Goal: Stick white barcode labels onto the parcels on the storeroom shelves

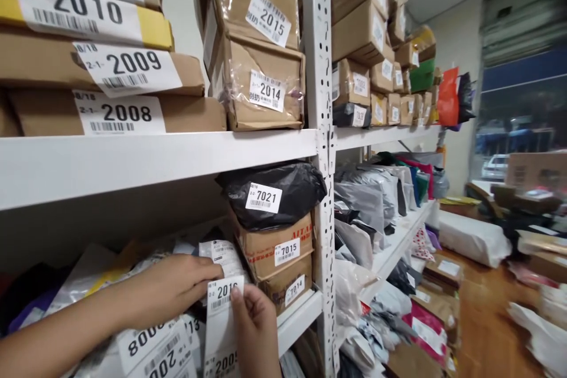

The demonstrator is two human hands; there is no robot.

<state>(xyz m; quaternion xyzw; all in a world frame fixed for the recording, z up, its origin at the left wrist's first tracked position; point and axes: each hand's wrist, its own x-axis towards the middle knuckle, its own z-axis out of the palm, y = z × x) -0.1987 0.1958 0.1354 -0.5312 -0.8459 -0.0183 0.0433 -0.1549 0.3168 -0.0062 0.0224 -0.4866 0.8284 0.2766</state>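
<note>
My right hand (257,331) pinches a white label strip (221,331) at its upper right edge, thumb on the front. The strip hangs down; its top label is printed "201" with the last digit partly under the thumb, and a lower one begins "200". My left hand (188,280) reaches in from the left, fingers bent and close together at the strip's upper left corner. What its fingertips grip is hidden. Just behind them is a bagged parcel (224,254) with a shipping label. Beneath my left forearm lie more printed labels (155,348), some upside down.
A white shelf edge (155,159) runs above my hands, carrying numbered cartons (266,85). To the right, a black bag (270,198) sits on two stacked boxes (274,248) beside a perforated white post (325,189). Farther right, more shelves hold parcels, and packages lie on the wooden floor (481,319).
</note>
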